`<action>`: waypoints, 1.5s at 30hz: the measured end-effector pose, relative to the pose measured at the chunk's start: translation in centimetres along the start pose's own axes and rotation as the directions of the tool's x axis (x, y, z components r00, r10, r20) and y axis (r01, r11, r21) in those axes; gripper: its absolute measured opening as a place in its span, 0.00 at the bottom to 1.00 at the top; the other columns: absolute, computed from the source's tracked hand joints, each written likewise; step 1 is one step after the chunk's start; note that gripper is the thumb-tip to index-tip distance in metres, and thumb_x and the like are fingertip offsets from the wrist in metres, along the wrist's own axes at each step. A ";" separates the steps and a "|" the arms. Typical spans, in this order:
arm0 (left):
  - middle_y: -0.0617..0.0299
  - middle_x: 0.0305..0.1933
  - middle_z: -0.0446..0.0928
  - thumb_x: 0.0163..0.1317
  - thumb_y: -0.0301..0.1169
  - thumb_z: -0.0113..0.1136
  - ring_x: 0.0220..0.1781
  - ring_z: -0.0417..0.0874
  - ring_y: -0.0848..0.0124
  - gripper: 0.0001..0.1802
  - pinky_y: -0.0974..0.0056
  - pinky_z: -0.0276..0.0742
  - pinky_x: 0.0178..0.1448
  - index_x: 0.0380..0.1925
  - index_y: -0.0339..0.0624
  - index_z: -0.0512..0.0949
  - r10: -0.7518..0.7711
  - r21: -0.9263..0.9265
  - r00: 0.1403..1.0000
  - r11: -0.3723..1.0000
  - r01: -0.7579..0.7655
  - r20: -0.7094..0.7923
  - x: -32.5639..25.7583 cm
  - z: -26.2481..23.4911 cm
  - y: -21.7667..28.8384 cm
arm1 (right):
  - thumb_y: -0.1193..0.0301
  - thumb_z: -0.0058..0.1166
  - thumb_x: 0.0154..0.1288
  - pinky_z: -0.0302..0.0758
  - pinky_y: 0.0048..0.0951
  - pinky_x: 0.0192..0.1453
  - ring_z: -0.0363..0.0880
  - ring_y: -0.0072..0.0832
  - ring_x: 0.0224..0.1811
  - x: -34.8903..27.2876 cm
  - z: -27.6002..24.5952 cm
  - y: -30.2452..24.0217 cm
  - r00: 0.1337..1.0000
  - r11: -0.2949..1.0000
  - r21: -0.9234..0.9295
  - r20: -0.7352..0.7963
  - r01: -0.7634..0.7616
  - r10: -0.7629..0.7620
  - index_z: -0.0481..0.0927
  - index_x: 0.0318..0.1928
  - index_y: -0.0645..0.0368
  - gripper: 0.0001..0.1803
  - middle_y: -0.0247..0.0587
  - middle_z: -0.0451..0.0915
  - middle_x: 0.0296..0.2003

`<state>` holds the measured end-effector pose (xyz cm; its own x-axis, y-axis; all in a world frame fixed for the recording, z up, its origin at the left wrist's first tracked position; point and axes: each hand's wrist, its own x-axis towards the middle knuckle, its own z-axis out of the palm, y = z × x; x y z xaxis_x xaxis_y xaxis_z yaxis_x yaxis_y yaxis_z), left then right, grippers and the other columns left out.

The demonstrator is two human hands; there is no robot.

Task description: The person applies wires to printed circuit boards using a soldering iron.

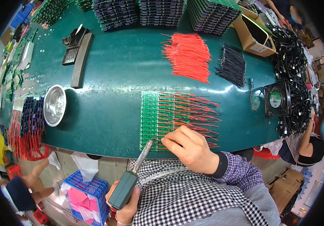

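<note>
A green circuit board panel (150,113) lies at the near edge of the green table (124,67), with several red wires (195,109) fanning off its right side. My left hand (126,205) grips the dark green handle of a soldering iron (137,169); its metal tip touches the panel's near edge. My right hand (190,148) rests on the panel's near right part, fingers pinched at a red wire close to the iron tip.
Loose bundles of red wires (188,54) and black wires (231,67) lie further back. Stacks of boards (162,13) line the far edge. A metal bowl (54,104), a soldering stand (73,45), a small fan (276,98), a cardboard box (254,35) and a blue crate (84,192) surround me. Other people sit at the left and right.
</note>
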<state>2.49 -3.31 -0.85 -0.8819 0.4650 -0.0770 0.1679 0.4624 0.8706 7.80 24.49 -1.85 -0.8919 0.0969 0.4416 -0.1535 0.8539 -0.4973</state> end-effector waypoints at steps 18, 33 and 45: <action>0.52 0.28 0.79 0.48 0.21 0.71 0.26 0.80 0.58 0.10 0.60 0.74 0.31 0.31 0.31 0.82 0.039 0.031 0.999 0.999 -0.038 -0.018 -0.3 -0.2 -0.4 | 0.77 0.60 0.46 0.79 0.29 0.36 0.77 0.32 0.36 0.0 0.1 -0.1 1.000 0.999 -0.045 0.015 0.012 -0.011 0.81 0.40 0.66 0.16 0.40 0.79 0.35; 0.53 0.28 0.79 0.50 0.22 0.72 0.25 0.78 0.60 0.10 0.60 0.72 0.30 0.32 0.31 0.82 0.134 0.013 0.991 0.991 -0.134 -0.026 0.0 -0.3 0.0 | 0.79 0.62 0.46 0.79 0.30 0.35 0.79 0.33 0.36 0.0 0.2 -0.3 1.000 1.000 -0.028 -0.014 -0.006 0.005 0.82 0.40 0.67 0.16 0.41 0.81 0.36; 0.52 0.28 0.79 0.50 0.23 0.72 0.26 0.79 0.59 0.10 0.60 0.73 0.31 0.32 0.31 0.82 0.089 0.021 0.996 0.996 -0.089 -0.025 -0.6 -0.5 -0.5 | 0.79 0.62 0.46 0.77 0.29 0.32 0.78 0.32 0.33 -0.6 0.6 -0.3 0.998 1.000 0.015 -0.065 0.011 -0.010 0.83 0.41 0.66 0.17 0.41 0.82 0.36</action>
<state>2.72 -4.25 -1.01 -0.8740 0.4857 0.0128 0.2546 0.4354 0.8635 8.14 23.85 -2.40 -0.8609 0.1211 0.4942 -0.1697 0.8473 -0.5033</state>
